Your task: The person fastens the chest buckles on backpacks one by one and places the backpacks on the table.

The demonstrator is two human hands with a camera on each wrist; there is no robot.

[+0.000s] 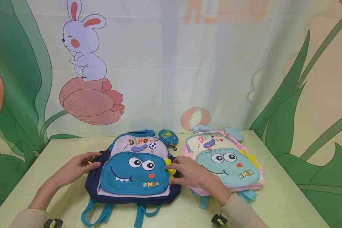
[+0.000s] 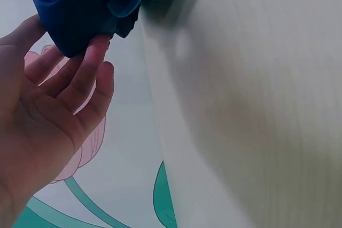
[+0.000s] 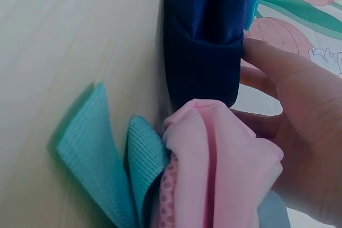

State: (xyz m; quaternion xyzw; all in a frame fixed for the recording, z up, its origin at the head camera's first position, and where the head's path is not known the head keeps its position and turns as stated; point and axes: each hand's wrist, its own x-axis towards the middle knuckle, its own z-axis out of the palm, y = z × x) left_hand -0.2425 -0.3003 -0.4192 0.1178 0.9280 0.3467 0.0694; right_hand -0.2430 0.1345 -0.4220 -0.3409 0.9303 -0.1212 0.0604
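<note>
A blue child's backpack (image 1: 125, 177) with a cartoon dinosaur face lies front up on the table, its navy side also in the right wrist view. My left hand (image 1: 77, 167) is at its left side; in the left wrist view, thumb and fingers lie on either side of a dark blue fabric corner (image 2: 69, 14), holding it. On the opposite side, my right hand (image 1: 192, 172) touches the edge by the yellow spikes (image 1: 172, 171), with fairly straight fingers. A mint and pink backpack (image 1: 228, 166) of the same design lies to the right, partly behind my right wrist.
Both backpacks rest on a pale table (image 1: 285, 196). Teal straps (image 1: 97, 215) trail toward the near edge. A round blue pouch (image 1: 168, 137) hangs from the blue backpack's top. Behind the table hangs a printed curtain (image 1: 165, 79) with a rabbit and flowers.
</note>
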